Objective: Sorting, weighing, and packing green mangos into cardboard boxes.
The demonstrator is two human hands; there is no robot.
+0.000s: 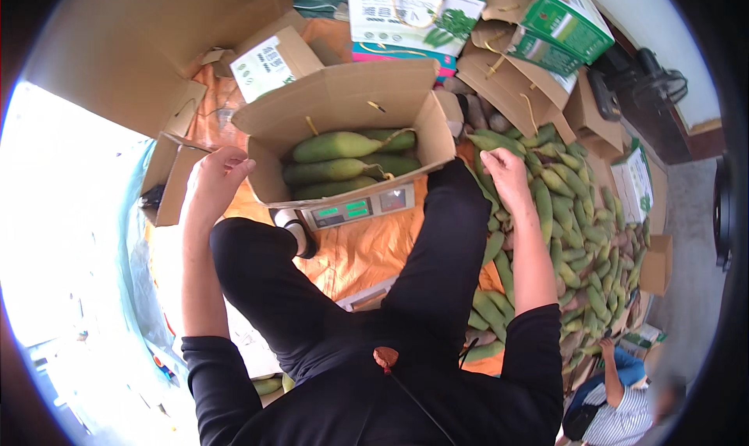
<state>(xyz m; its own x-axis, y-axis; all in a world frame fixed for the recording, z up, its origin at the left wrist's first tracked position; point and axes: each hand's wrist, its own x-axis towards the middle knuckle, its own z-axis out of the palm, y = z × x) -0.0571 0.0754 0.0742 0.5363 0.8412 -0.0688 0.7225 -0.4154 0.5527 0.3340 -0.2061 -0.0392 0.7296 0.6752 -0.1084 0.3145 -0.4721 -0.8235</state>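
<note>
An open cardboard box (269, 161) rests on a digital scale (360, 207) in front of me, with its flaps raised. Inside it lie several long green radishes (335, 146). My left hand (212, 182) hovers by the box's left edge, its fingers loosely bent, thumb apart, nothing in them. On the other side, beyond the box's right edge, my right hand (509, 179) is also loosely curled and seems to hold nothing. It is over the near edge of a large heap of green radishes (577, 212). Neither hand appears to touch the box.
Orange sheeting (351, 255) covers the floor. White-and-green carton (413, 17) and opened boxes (515, 76) crowd the far side. Another open box (173, 177) stands left of my left hand. A person in a striped shirt (620, 415) is at the lower right. A fan (655, 79) stands far right.
</note>
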